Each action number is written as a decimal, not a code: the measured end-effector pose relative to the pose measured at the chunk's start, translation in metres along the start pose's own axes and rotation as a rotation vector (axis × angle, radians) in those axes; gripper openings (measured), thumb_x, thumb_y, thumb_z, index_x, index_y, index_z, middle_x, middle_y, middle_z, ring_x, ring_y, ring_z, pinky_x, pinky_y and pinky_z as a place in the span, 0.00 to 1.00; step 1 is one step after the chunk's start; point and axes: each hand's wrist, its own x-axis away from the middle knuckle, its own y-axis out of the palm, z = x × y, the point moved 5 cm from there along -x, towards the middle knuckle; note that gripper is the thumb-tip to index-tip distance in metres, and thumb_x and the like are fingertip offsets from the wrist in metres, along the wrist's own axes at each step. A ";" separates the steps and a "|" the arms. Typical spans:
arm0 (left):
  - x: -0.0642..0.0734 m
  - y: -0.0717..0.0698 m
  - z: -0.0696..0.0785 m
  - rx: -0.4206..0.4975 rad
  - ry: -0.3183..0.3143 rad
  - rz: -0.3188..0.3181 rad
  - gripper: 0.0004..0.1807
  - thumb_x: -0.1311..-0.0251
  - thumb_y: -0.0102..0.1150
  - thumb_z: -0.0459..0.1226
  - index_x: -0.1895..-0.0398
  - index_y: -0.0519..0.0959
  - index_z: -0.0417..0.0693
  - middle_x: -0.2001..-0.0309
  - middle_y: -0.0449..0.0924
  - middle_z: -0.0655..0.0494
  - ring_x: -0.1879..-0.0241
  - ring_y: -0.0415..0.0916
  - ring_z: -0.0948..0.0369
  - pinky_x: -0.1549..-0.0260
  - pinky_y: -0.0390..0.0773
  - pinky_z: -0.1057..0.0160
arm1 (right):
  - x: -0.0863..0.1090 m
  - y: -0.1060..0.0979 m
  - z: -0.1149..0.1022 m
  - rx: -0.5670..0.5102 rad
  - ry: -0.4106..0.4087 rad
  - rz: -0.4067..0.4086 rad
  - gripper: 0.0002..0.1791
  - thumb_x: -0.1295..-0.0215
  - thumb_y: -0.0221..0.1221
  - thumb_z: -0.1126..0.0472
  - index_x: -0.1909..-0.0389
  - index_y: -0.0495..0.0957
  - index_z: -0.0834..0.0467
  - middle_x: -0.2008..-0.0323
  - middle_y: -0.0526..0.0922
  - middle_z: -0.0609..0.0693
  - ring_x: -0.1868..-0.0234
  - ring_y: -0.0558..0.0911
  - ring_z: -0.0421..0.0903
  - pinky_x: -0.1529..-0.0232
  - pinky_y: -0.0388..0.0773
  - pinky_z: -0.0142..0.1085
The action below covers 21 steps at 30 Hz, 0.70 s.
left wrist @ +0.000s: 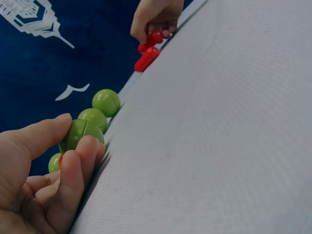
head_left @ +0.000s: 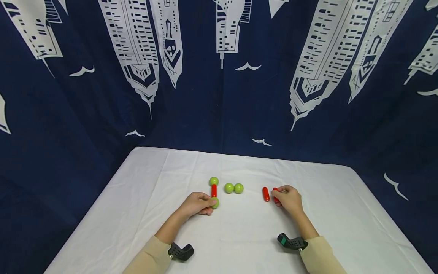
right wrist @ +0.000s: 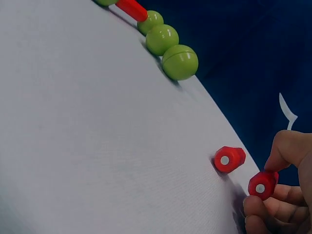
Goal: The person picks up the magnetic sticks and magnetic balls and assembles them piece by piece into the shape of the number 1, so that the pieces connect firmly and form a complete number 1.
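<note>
My left hand (head_left: pixel 197 204) pinches a green ball (left wrist: pixel 78 135) between thumb and fingers. That ball meets the near end of a red rod (head_left: pixel 214 190), and another green ball (head_left: pixel 213 181) sits at the rod's far end. Just right of them, two more green balls, a left one (head_left: pixel 229 188) and a right one (head_left: pixel 238 188), lie side by side. Over on the right, my right hand (head_left: pixel 289 198) pinches a second red rod (right wrist: pixel 262 185) with a pale round spot on its end. Beside it a third red rod (head_left: pixel 265 194) lies on the cloth.
White cloth covers the table (head_left: pixel 246 236), whose far edge meets a dark blue curtain (head_left: pixel 205 106) printed with white buildings and birds. A black wrist camera is strapped to each forearm, the left one (head_left: pixel 181 252) and the right one (head_left: pixel 292 242).
</note>
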 end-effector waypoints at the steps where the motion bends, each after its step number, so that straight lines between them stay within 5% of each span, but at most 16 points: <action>1: 0.000 0.000 0.001 0.003 0.001 -0.001 0.16 0.41 0.68 0.40 0.61 0.79 0.34 0.79 0.81 0.53 0.80 0.78 0.66 0.79 0.78 0.73 | 0.002 0.000 0.000 -0.024 0.006 -0.001 0.18 0.41 0.62 0.60 0.58 0.74 0.70 0.77 0.79 0.52 0.84 0.77 0.40 0.82 0.76 0.29; 21: -0.001 -0.002 -0.003 0.011 -0.008 -0.004 0.16 0.42 0.69 0.40 0.61 0.79 0.34 0.79 0.81 0.53 0.80 0.79 0.67 0.79 0.78 0.74 | 0.033 0.020 -0.019 -0.354 0.031 -0.101 0.16 0.37 0.56 0.67 0.51 0.73 0.72 0.78 0.79 0.49 0.83 0.79 0.42 0.81 0.78 0.31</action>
